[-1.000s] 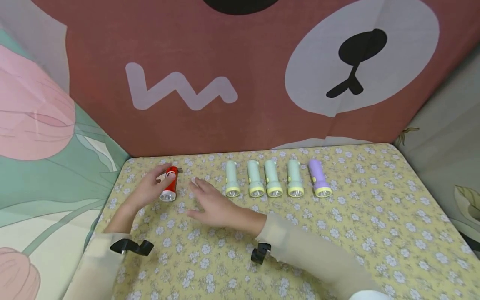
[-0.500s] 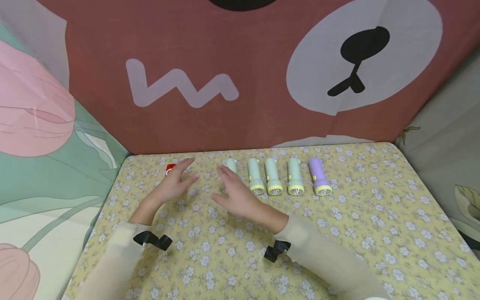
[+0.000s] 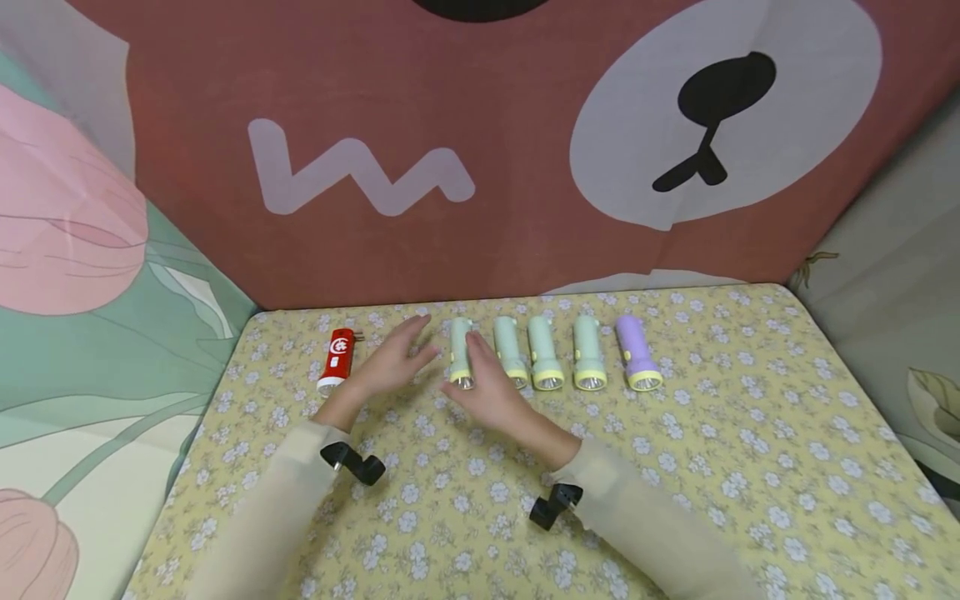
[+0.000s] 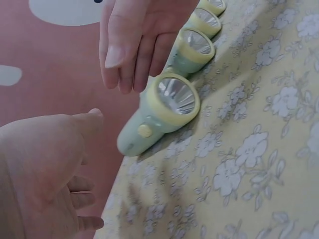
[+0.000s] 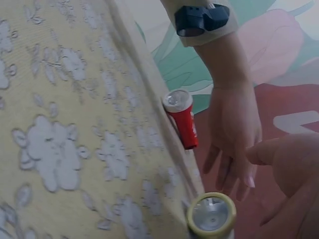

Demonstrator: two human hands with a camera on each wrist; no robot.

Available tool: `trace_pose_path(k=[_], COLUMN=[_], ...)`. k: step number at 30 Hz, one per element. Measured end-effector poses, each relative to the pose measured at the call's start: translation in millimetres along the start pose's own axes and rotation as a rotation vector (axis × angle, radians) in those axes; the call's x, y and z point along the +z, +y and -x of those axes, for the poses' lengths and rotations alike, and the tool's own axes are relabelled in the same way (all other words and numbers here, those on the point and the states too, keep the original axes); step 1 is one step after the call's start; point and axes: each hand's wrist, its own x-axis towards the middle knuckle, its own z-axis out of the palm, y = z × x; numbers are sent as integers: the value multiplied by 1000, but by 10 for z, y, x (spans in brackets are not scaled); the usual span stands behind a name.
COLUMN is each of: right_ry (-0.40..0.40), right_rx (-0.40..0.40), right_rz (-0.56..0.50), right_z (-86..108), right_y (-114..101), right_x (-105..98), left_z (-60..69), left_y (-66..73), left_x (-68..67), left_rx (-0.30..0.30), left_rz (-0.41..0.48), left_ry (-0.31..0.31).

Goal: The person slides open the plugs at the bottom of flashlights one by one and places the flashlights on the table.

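Observation:
Near the leftmost green flashlight (image 3: 459, 346), the right hand (image 3: 491, 390) has its fingers spread along the flashlight's right side; whether it touches is unclear. The left hand (image 3: 393, 360), fingers extended and holding nothing, hovers to the left of that flashlight. A red flashlight (image 3: 339, 354) with a white rim lies behind the left wrist at the table's left. In the left wrist view, the left hand (image 4: 47, 164) and right hand (image 4: 144, 42) are on either side of the green flashlight (image 4: 144, 130). The red flashlight (image 5: 185, 124) shows beside the left hand (image 5: 233, 127) in the right wrist view.
Several more green flashlights (image 3: 543, 346) and a purple one (image 3: 636, 350) lie in a row to the right on the flowered tablecloth (image 3: 675, 500). A red-brown printed cloth (image 3: 360, 258) hangs behind the table.
The left hand has moved right, away from the red flashlight, which it was touching a second ago. The right hand has also shifted right, to the leftmost green flashlight.

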Motion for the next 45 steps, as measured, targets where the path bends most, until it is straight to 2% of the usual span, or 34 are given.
trace_pose_path(k=[7,14,20,25,32,39,45], right_ry=[-9,-9,33,74,101,119,138], right_rx=[65,62,68,65,41,34,52], right_rz=[-20,9,-22,-68,-84,-86,-88], right_z=[-8,-24,-56,-83,-96,-101,-116], right_y=[86,164,212,211,202,199,201], right_x=[161,297,372,404,404,404,421], left_z=[-139,-252,-314,-330,-354,-388,-387], left_y=[-9,-35,-27,-20,-34,-37,-52], left_x=[123,213,254,281,300,316,326], left_rx=[-11,-48,-62,-74,-156,-206,-247], left_rz=[33,63,99,178,334,464,531], left_ry=[-20,-51,-39,-51,-38,-10,7])
